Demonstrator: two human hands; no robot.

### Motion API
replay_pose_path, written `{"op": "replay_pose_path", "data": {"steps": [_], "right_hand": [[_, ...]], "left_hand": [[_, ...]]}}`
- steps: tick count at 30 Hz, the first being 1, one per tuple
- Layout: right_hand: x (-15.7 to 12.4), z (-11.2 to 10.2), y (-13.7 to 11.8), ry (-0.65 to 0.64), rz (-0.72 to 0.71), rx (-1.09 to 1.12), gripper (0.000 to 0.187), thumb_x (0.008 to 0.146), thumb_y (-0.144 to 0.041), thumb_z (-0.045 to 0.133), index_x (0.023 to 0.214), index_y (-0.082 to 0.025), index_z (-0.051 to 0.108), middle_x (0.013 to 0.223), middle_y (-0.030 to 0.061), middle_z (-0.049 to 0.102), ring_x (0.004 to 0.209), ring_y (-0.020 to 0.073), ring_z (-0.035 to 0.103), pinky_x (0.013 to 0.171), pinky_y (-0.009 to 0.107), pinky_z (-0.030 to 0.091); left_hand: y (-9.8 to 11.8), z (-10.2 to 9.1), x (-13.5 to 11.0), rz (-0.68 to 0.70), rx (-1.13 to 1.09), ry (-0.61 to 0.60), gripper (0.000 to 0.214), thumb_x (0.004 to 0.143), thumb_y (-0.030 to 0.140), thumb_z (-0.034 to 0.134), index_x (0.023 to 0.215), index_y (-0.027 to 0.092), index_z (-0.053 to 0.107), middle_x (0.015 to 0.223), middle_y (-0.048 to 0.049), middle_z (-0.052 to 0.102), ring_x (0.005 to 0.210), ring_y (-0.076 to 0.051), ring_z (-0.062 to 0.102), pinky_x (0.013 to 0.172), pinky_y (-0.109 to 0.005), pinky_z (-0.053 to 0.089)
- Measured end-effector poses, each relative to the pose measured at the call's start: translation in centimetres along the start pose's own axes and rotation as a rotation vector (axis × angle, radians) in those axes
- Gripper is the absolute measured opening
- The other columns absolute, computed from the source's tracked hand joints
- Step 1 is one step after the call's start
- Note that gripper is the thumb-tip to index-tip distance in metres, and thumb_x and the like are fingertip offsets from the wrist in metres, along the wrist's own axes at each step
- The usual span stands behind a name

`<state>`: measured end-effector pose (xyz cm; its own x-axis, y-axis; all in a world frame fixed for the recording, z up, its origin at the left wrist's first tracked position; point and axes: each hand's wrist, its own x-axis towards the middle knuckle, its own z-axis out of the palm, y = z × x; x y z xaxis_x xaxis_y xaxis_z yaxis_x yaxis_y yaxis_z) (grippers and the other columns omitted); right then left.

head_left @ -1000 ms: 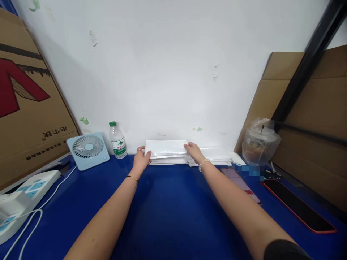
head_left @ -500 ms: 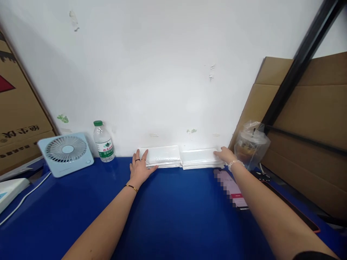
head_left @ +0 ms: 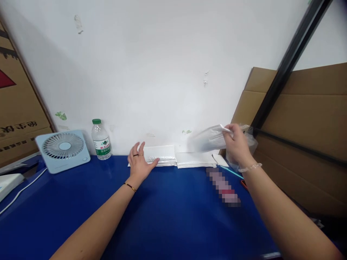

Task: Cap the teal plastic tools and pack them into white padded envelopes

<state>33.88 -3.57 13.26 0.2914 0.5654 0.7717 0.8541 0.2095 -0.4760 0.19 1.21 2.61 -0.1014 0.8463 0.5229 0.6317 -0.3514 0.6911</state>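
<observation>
My right hand [head_left: 236,142] pinches the right end of a thin white plastic packet [head_left: 207,139], lifted at a tilt and smeared by motion. Below it, a stack of flat white packets [head_left: 193,160] lies against the wall. To the left is a second stack of white, shiny plastic packets [head_left: 162,154]. My left hand [head_left: 139,164] is at this stack's left end, thumb and fingers spread; whether the fingertips touch it I cannot tell.
On the blue table [head_left: 168,213], a light blue fan [head_left: 64,150] and a water bottle [head_left: 101,141] stand left. A blurred-out pink item [head_left: 223,189] lies right. A bagged cup [head_left: 251,139] is partly hidden behind my right hand. Cardboard [head_left: 306,144] and a black post [head_left: 276,81] border the right side.
My right hand has lifted a packet off the right stack and tilted it up. My left hand stays by the left stack. The view has shifted slightly.
</observation>
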Motion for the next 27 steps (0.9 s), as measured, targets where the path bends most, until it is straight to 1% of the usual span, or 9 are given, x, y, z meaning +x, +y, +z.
{"op": "replay_pose_path", "data": {"steps": [3, 5, 6, 12, 15, 17, 21, 23, 27], "right_hand": [[-3.2, -1.7, -5.0, 0.143, -0.245, 0.119, 0.023, 0.084, -0.019, 0.049, 0.106, -0.02, 0.053, 0.103, 0.0091, 0.064, 0.094, 0.0239, 0.06, 0.082, 0.039, 0.047], [-6.4, -1.6, -7.3, 0.04, -0.39, 0.243, 0.035, 0.083, -0.014, 0.05, 0.116, -0.024, 0.05, 0.108, 0.0078, 0.065, 0.099, 0.0236, 0.061, 0.085, 0.039, 0.049], [-8.0, -1.2, -8.0, -0.061, -0.469, 0.301, 0.04, 0.082, -0.012, 0.048, 0.12, -0.026, 0.049, 0.111, 0.0067, 0.065, 0.102, 0.0228, 0.061, 0.087, 0.039, 0.049], [-15.1, 1.7, -8.8, -0.525, -0.864, 0.363, 0.032, 0.089, -0.014, 0.046, 0.112, -0.029, 0.061, 0.107, 0.0029, 0.069, 0.109, 0.0213, 0.058, 0.094, 0.041, 0.048], [-16.7, 3.1, -8.1, -0.654, -0.848, 0.419, 0.022, 0.089, -0.018, 0.048, 0.096, -0.028, 0.066, 0.093, 0.0037, 0.07, 0.099, 0.0209, 0.061, 0.092, 0.042, 0.046], [-17.3, 4.2, -7.8, -0.63, -0.587, 0.553, 0.013, 0.087, -0.024, 0.052, 0.09, -0.026, 0.065, 0.091, 0.0053, 0.069, 0.094, 0.0217, 0.062, 0.089, 0.042, 0.047], [-17.5, 7.3, -8.5, -0.393, 0.466, 0.977, 0.024, 0.085, -0.041, 0.05, 0.102, -0.025, 0.055, 0.107, 0.0082, 0.063, 0.098, 0.0234, 0.06, 0.085, 0.041, 0.05], [-17.1, 8.9, -9.2, -0.488, 0.882, 1.216, 0.031, 0.087, -0.046, 0.043, 0.101, -0.022, 0.054, 0.106, 0.0097, 0.063, 0.094, 0.024, 0.062, 0.078, 0.04, 0.053], [-16.7, 11.0, -10.1, -0.617, 1.231, 1.487, 0.035, 0.088, -0.046, 0.038, 0.098, -0.018, 0.058, 0.089, 0.0075, 0.068, 0.076, 0.0212, 0.066, 0.069, 0.037, 0.054]], "left_hand": [[5.3, 0.0, -2.3, -0.336, -0.798, -0.352, 0.076, 0.071, 0.062, 0.057, 0.131, 0.019, 0.036, 0.128, -0.0185, 0.045, 0.119, -0.032, 0.046, 0.095, -0.049, 0.04], [8.0, 0.1, -3.8, -0.657, -1.282, -0.706, 0.083, 0.071, 0.075, 0.044, 0.128, 0.016, 0.037, 0.123, -0.0214, 0.049, 0.113, -0.035, 0.051, 0.088, -0.053, 0.043], [8.8, 0.1, -4.3, -0.727, -1.466, -0.76, 0.085, 0.069, 0.078, 0.042, 0.126, 0.015, 0.039, 0.119, -0.0211, 0.051, 0.111, -0.035, 0.053, 0.086, -0.054, 0.044], [7.1, -0.7, -4.6, -0.795, -1.871, -0.405, 0.04, 0.078, 0.049, 0.051, 0.092, 0.013, 0.058, 0.084, -0.0086, 0.063, 0.084, -0.022, 0.062, 0.087, -0.04, 0.048], [4.6, -1.1, -3.8, -0.751, -1.858, -0.17, 0.024, 0.078, 0.039, 0.05, 0.082, 0.016, 0.056, 0.075, -0.0038, 0.061, 0.076, -0.018, 0.062, 0.085, -0.038, 0.05], [3.7, -1.4, -3.1, -0.747, -1.788, 0.016, 0.018, 0.078, 0.036, 0.051, 0.083, 0.019, 0.055, 0.075, -0.0017, 0.06, 0.077, -0.016, 0.063, 0.084, -0.038, 0.051], [4.3, -1.6, -2.4, -0.594, -1.591, 0.261, 0.027, 0.08, 0.033, 0.054, 0.105, 0.026, 0.052, 0.092, -0.0006, 0.063, 0.093, -0.016, 0.062, 0.086, -0.037, 0.051], [5.6, -1.5, -2.7, -0.42, -1.476, 0.271, 0.039, 0.079, 0.032, 0.058, 0.117, 0.029, 0.048, 0.103, -0.0022, 0.062, 0.1, -0.018, 0.061, 0.086, -0.036, 0.05], [8.7, -0.9, -3.9, -0.092, -1.273, 0.167, 0.05, 0.074, 0.028, 0.067, 0.121, 0.025, 0.049, 0.112, -0.0061, 0.06, 0.104, -0.021, 0.059, 0.091, -0.034, 0.047]]}}
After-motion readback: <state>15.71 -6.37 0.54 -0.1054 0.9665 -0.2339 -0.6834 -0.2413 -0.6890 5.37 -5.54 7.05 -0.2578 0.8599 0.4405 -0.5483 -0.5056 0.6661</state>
